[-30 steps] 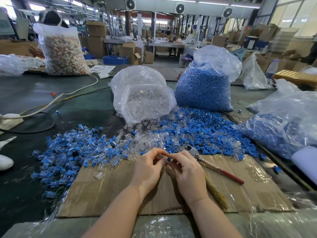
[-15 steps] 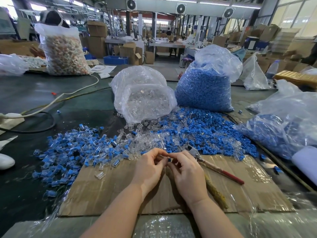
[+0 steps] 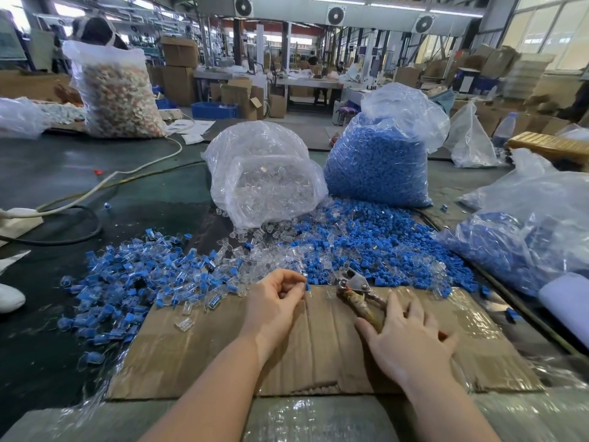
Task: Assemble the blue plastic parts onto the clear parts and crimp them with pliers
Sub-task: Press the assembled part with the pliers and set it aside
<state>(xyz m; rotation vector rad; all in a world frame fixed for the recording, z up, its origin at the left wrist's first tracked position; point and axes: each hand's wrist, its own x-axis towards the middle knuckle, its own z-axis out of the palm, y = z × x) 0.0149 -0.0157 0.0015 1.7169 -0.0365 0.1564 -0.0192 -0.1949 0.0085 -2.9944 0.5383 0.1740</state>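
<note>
The right hand [image 3: 411, 342] hides the pliers' [image 3: 358, 290] handles.

A: Light, source?
B: Bright, even daylight from the windows [image 3: 548, 30] at upper right, plus ceiling strip lights [image 3: 395, 5]; upper left corner blown out white.

A: Shadows?
B: Soft and faint, a thin one under the right hand [image 3: 411, 342] on the cardboard [image 3: 318, 355].

A: Glare?
B: Specular highlights on the clear bag [image 3: 264, 173] and the plastic wrap [image 3: 318, 419] at the near edge.

A: Sharpness?
B: Centre crisp; right hand slightly motion-blurred; far hall soft.

A: Distortion?
B: Wide-angle bowing, edges stretched and smeared.
</note>
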